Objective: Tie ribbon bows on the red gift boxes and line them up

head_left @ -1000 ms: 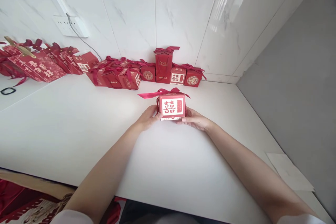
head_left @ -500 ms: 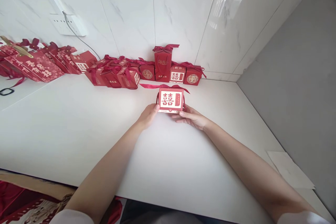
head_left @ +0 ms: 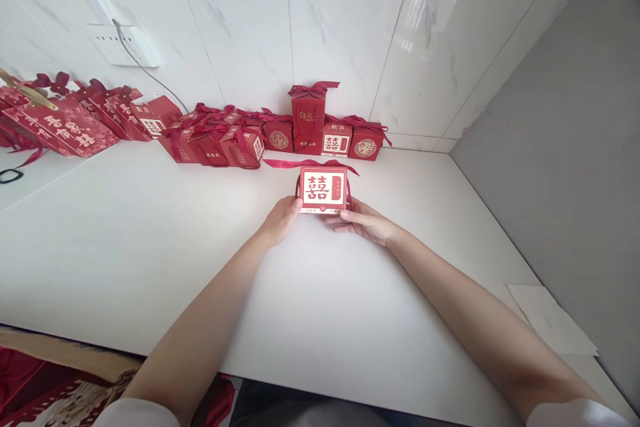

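Observation:
Between my two hands is a small red gift box [head_left: 323,189], its white front panel with a red double-happiness character turned toward me. A dark red ribbon [head_left: 313,164] is tied across its top, with one tail running out to the left. Cord handles hang at both sides. My left hand [head_left: 283,219] grips the lower left edge, thumb on the near side. My right hand [head_left: 367,221] holds the lower right corner, with its thumb at the front and some fingers under the box. The fingertips behind the box are hidden.
Along the tiled wall stand several ribboned red boxes [head_left: 245,145], one taller box [head_left: 309,117] stacked higher. Red gift bags [head_left: 83,127] lean at the far left beneath a socket [head_left: 125,45]. White paper [head_left: 555,320] lies at the right; a black loop [head_left: 11,176] sits at the left.
Both hands keep the same hold on the gift box. The whole view has shifted slightly, so things appear a little further left; otherwise nothing has visibly moved.

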A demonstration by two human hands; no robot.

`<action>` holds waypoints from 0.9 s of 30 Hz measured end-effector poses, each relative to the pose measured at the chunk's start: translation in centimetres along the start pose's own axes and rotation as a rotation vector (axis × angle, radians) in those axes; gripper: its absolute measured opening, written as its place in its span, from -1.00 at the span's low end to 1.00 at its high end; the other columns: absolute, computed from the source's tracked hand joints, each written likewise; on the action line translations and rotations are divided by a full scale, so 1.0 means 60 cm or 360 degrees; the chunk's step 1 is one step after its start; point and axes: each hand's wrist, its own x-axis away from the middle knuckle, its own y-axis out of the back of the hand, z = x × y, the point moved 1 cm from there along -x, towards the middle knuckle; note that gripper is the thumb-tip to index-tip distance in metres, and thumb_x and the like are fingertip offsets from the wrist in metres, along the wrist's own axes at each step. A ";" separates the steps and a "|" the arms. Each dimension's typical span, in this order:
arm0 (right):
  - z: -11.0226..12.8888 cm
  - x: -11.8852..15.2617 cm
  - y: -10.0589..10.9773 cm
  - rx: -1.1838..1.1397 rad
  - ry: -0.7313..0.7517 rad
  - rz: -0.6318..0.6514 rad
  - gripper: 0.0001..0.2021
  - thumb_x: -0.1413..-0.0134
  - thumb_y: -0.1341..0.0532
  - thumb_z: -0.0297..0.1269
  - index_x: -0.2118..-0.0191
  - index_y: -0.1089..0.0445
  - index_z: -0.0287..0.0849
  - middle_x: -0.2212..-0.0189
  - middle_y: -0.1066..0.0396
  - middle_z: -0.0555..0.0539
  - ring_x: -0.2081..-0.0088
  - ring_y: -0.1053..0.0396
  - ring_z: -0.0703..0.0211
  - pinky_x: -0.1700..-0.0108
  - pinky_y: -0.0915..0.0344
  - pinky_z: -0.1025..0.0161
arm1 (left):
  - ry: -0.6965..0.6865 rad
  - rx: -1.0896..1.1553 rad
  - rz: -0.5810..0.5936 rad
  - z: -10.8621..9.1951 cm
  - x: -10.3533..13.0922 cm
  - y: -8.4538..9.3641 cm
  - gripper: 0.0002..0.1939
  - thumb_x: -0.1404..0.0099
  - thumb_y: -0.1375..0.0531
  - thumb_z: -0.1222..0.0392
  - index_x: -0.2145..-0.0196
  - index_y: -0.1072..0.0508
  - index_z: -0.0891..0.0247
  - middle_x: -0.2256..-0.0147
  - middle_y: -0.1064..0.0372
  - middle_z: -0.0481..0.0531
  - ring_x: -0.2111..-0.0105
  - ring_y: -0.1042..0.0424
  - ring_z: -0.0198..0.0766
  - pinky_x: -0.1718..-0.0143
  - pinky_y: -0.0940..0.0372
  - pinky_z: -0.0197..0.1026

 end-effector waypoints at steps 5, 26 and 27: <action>0.001 0.001 -0.001 0.0006 0.0002 -0.0001 -0.42 -0.12 -0.34 -0.15 -0.22 -0.18 -0.01 -0.20 -0.32 -0.16 -0.08 -0.43 0.03 -0.07 -0.46 0.07 | 0.0000 -0.0035 -0.0002 0.001 0.000 0.001 -0.33 -0.44 0.19 -0.22 -0.04 -0.49 0.28 -0.04 -0.47 0.11 0.01 -0.43 0.00 -0.09 -0.25 -0.09; 0.005 0.003 -0.001 -0.0002 -0.0016 0.0017 -0.42 -0.13 -0.33 -0.16 -0.23 -0.17 -0.01 -0.24 -0.27 -0.15 -0.09 -0.42 0.06 -0.06 -0.46 0.13 | 0.0009 -0.0163 -0.0021 0.011 -0.001 0.002 -0.31 -0.42 0.23 -0.25 0.13 -0.51 0.29 0.19 -0.51 0.14 0.17 -0.45 -0.03 -0.03 -0.28 -0.05; 0.005 0.003 -0.001 -0.0002 -0.0017 0.0017 -0.42 -0.13 -0.33 -0.16 -0.23 -0.17 -0.01 -0.23 -0.28 -0.15 -0.09 -0.42 0.06 -0.06 -0.46 0.12 | -0.0006 -0.0151 -0.0017 0.011 -0.001 0.002 -0.32 -0.43 0.22 -0.24 0.13 -0.51 0.29 0.18 -0.51 0.13 0.17 -0.45 -0.03 -0.04 -0.27 -0.05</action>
